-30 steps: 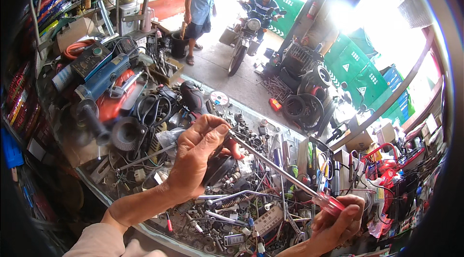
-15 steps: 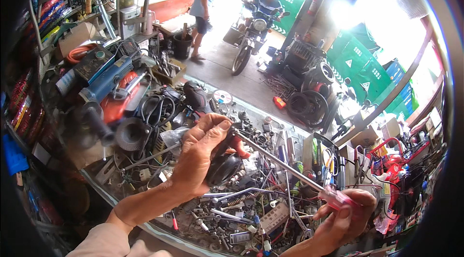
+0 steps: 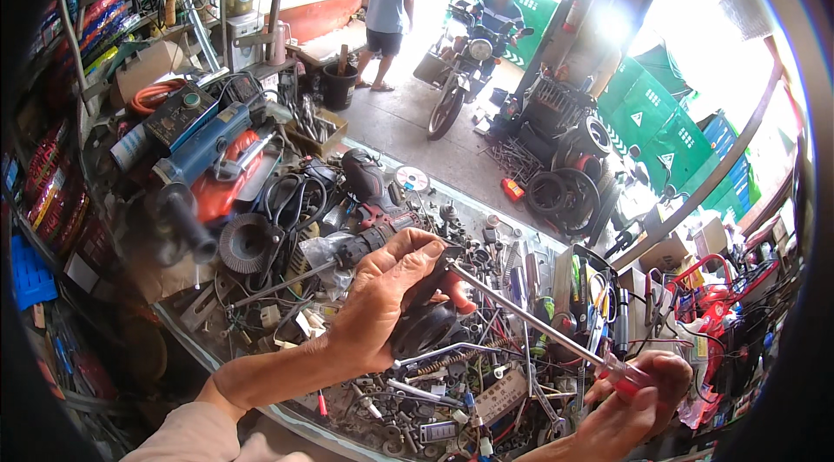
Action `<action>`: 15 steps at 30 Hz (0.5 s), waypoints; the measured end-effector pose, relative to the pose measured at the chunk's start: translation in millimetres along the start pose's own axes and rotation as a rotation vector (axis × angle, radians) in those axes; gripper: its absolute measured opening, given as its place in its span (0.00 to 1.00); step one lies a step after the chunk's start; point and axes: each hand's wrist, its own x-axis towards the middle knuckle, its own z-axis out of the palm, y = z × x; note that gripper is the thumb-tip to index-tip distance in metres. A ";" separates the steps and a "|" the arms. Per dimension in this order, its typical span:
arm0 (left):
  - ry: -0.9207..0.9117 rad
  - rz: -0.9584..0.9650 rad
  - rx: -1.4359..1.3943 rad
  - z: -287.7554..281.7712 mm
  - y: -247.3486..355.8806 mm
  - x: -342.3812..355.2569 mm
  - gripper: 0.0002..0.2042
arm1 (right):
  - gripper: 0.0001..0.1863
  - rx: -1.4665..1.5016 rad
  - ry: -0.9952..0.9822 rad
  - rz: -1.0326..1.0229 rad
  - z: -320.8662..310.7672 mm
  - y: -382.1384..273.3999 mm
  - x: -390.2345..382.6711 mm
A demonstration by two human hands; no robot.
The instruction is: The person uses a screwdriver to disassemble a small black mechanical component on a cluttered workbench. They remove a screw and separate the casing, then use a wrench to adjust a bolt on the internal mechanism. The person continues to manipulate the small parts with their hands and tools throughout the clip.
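My left hand (image 3: 387, 297) grips a black round part with a bracket (image 3: 421, 327), thumb and forefinger pressed near its upper end. The long metal shaft of a screwdriver (image 3: 525, 314) runs diagonally up to that upper end beside my fingertips; the exact contact is too small to make out. My right hand (image 3: 638, 392) is wrapped round the screwdriver's translucent red handle (image 3: 627, 375) at the lower right. Beneath both hands lies a glass-topped bench (image 3: 195, 339) covered with bolts, fittings, wires and tools. Just beyond my left hand lies a power drill (image 3: 369, 188).
Left are an angle grinder (image 3: 195, 149) and coiled hose (image 3: 148, 93); right, red cables and boxes (image 3: 695, 305). Beyond the bench are a bucket (image 3: 339, 88), a standing person (image 3: 387, 6), a helmeted rider on a motorcycle (image 3: 473, 62), piled tyres (image 3: 560, 197) and green panels (image 3: 656, 136).
Both my hands, with part and screwdriver, have shifted rightward and slightly down in view, uncovering more of the drill. The standing person has stepped rightward and turned away. The background has shifted rightward too.
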 end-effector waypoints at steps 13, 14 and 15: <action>0.182 -0.574 -0.339 -11.0 -30.6 11.2 0.13 | 0.21 -0.184 -0.125 0.194 -7.9 3.0 -0.6; 0.179 -0.573 -0.323 -11.1 -30.9 11.2 0.12 | 0.22 -0.216 -0.119 0.204 -11.3 4.3 -0.2; 0.175 -0.572 -0.306 -11.4 -30.8 11.2 0.12 | 0.24 -0.175 -0.194 0.294 -22.8 6.8 2.1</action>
